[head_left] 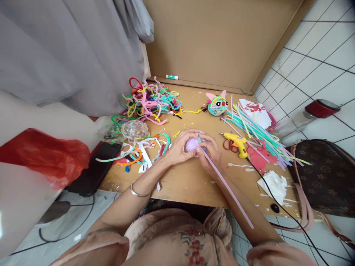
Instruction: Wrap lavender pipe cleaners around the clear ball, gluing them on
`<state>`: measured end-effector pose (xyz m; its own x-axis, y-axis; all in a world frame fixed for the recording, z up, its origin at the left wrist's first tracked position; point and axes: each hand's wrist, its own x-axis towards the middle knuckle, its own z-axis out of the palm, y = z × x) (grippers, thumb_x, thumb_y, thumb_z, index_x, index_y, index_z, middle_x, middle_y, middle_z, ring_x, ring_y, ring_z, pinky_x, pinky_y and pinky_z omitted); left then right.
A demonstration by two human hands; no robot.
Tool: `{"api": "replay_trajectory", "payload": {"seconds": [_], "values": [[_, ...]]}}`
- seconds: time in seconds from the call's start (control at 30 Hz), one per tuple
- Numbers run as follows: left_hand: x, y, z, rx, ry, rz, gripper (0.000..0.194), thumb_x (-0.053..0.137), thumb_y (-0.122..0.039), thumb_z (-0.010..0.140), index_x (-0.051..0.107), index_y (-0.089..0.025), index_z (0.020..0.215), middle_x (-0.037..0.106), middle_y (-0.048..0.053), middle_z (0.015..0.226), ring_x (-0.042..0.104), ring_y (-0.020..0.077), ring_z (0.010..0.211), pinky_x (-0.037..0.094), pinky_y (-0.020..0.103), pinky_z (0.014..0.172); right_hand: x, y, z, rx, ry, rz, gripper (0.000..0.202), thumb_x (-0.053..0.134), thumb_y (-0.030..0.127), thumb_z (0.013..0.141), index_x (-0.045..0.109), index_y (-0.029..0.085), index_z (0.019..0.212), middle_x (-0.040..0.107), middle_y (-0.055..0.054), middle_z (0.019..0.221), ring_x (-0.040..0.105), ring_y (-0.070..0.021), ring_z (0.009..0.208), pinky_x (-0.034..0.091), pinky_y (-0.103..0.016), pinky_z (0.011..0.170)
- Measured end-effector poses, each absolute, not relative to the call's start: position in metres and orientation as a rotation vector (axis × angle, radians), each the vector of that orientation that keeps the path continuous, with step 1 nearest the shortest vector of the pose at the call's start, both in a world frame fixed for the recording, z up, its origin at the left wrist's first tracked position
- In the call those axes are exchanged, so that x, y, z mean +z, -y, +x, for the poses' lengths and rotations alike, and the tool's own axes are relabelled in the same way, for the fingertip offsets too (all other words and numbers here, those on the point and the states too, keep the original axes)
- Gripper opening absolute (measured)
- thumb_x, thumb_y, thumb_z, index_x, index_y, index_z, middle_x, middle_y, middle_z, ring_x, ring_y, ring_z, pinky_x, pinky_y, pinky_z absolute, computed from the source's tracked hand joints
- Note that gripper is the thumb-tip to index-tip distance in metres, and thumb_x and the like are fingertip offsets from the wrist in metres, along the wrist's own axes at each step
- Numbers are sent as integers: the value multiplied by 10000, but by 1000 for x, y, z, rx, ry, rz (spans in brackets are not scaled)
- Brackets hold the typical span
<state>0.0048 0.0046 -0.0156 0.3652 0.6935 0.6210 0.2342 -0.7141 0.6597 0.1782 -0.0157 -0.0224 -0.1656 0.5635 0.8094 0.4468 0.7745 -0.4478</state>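
A small ball wrapped in lilac pipe cleaner [191,145] is held between both hands over the middle of the wooden table. My left hand [180,146] curls round its left side, fingers over the top. On the right side, my right hand [211,150] has its fingers closed on the ball and on the lilac strand. That strand's loose length [227,187] runs down to the right across my right forearm. A clear patch of the ball shows between the hands. Beyond them sits a striped ball figure [217,104] with pink ears and round eyes.
A yellow glue gun [236,143] with its cord lies right of my hands, near red scissors [230,145]. Straight pipe cleaners [255,129], white tissue [274,186] and a brown bag [324,175] are further right. Tangled pipe cleaners [149,99] and paper scraps [144,153] lie left.
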Motion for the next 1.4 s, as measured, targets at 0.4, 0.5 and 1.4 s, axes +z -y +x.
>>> {"api": "replay_trajectory", "payload": {"seconds": [0.4, 0.5, 1.4], "values": [[-19, -9, 1, 1303, -843, 2054, 344, 684, -313, 793, 505, -216, 1070, 592, 142, 1339, 572, 271, 1265, 434, 470, 1091, -21, 10, 204, -225, 1841, -993, 291, 530, 219, 798, 605, 278, 1074, 611, -93, 1307, 522, -322, 1324, 344, -608, 1120], [-20, -10, 0, 1296, -849, 2032, 357, 667, -257, 754, 497, -213, 1065, 593, 141, 1327, 560, 277, 1285, 423, 482, 1105, -16, -1, 234, -276, 1566, -1514, 301, 524, 281, 842, 608, 175, 1111, 585, -223, 1288, 526, -402, 1270, 364, -674, 1051], [-17, -3, 1, 1286, -870, 1978, 362, 349, -523, 1026, 514, -206, 1084, 591, 147, 1340, 553, 236, 1276, 414, 440, 1090, -2, -6, 262, -181, 1359, -1692, 355, 616, 523, 702, 541, 215, 862, 658, -97, 861, 599, -274, 805, 474, -394, 744]]}}
